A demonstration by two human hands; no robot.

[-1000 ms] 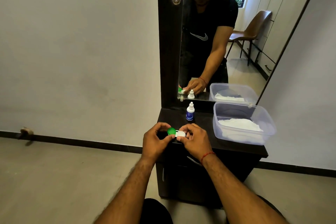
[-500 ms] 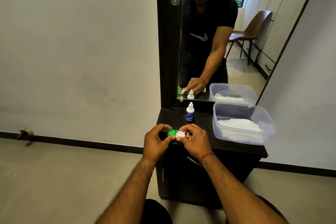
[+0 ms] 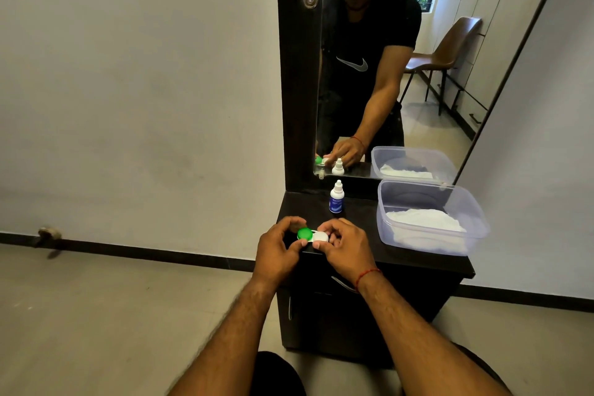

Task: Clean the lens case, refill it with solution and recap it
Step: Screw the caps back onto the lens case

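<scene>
The left hand (image 3: 279, 251) curls its thumb and fingers around the green screw cap (image 3: 304, 233) of a small white plastic contact lens case (image 3: 313, 237), gripping that end. The right hand (image 3: 343, 247), with a red thread around its wrist, pinches the case's other end at the white cap (image 3: 320, 237). Held between both hands, the case sits at the near left edge of a dark wooden cabinet top (image 3: 360, 219), both caps on.

Just beyond the hands, a small white dropper bottle with a blue label (image 3: 336, 197) stands upright and capped. To the right, apart from the hands, sits a clear rectangular plastic tub (image 3: 432, 217) with white cloth or paper (image 3: 424, 222) lying in it. At the far edge rises a tall dark-framed mirror (image 3: 385, 74), which reflects the person, bottle and tub.
</scene>
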